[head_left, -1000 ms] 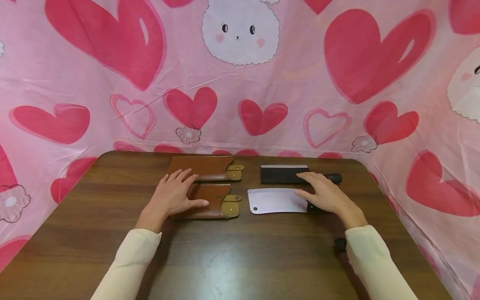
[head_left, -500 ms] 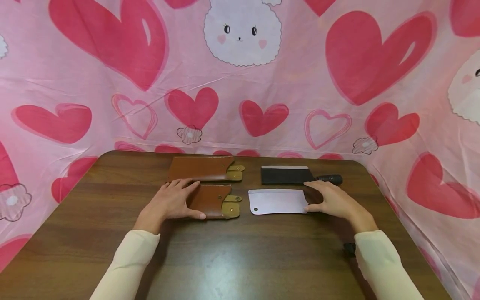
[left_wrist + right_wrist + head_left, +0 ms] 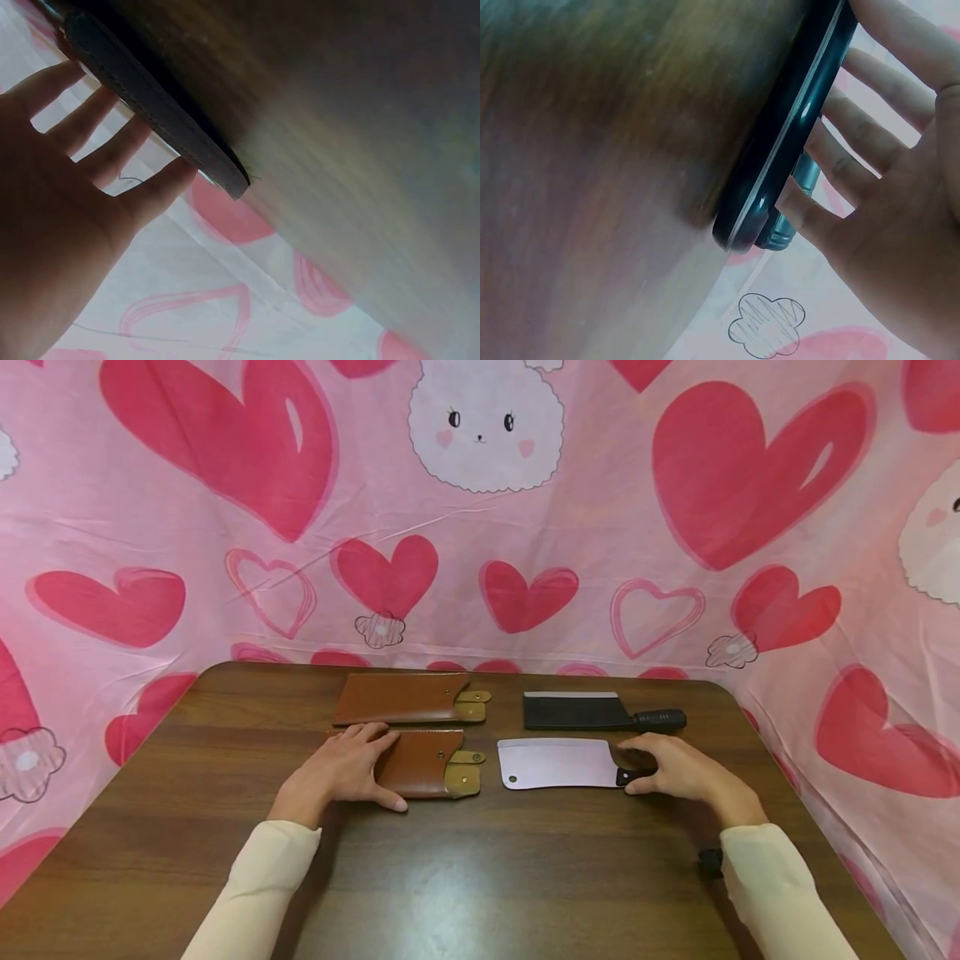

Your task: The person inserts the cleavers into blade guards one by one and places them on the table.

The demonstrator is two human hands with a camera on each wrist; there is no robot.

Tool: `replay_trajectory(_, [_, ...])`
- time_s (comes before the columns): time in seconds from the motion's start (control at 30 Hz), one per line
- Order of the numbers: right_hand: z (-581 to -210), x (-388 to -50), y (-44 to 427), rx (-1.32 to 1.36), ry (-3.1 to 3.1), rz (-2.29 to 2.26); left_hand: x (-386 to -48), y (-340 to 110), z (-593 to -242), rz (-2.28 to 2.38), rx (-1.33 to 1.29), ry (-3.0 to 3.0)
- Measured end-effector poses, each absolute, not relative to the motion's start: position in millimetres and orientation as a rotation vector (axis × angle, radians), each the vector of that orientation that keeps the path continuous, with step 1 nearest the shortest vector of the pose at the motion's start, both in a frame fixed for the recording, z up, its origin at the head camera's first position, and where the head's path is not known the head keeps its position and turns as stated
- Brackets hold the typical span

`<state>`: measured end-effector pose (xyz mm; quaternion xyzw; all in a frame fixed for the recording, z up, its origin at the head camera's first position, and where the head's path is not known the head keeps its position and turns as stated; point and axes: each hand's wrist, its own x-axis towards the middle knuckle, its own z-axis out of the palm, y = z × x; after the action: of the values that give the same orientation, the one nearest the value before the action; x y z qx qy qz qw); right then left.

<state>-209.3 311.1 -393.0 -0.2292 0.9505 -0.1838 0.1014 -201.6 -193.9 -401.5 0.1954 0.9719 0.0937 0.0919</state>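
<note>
In the head view my left hand [image 3: 347, 770] spans the left part of the nearer brown leather knife sheath [image 3: 423, 762], thumb near its front edge. The left wrist view shows its fingers straight against the sheath's end [image 3: 154, 105]. My right hand [image 3: 686, 772] is over the black handle [image 3: 630, 776] of the nearer cleaver, thumb and fingers apart on either side. That cleaver's pale blade [image 3: 557, 763] points left. In the right wrist view the fingers extend towards the handle [image 3: 787, 124], not curled round it. Much of the handle is hidden in the head view.
A second leather sheath [image 3: 405, 697] lies behind the first, its tan strap [image 3: 474, 697] to the right. Behind the near cleaver lies a black-bladed cleaver [image 3: 573, 711] with a ribbed handle [image 3: 660, 719]. The brown table [image 3: 450, 877] backs onto a pink heart-printed cloth [image 3: 450, 518].
My right hand has moved right, off the blade area to the handle of the nearer cleaver. My left hand has lowered slightly, its thumb now below the sheath's front edge. Sheaths and cleavers stay put.
</note>
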Motion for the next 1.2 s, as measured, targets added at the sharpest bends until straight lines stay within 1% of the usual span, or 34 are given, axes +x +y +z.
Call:
replay_trajectory(0.57, [-389.5,-210.2,312.6,-0.79,2.717,-0.614,-203.1,-194.3,-402.8,0.283,0.623,2.86])
replay_trajectory(0.93, [-389.9,-209.1,313.5,-0.786,2.702,-0.61,-204.8,-193.9,-404.9,0.363,0.67,2.856])
replay_trajectory(1.2, [-389.5,-209.2,316.4,-0.87,2.78,-0.594,-204.8,-193.5,-405.2,0.34,0.799,2.941])
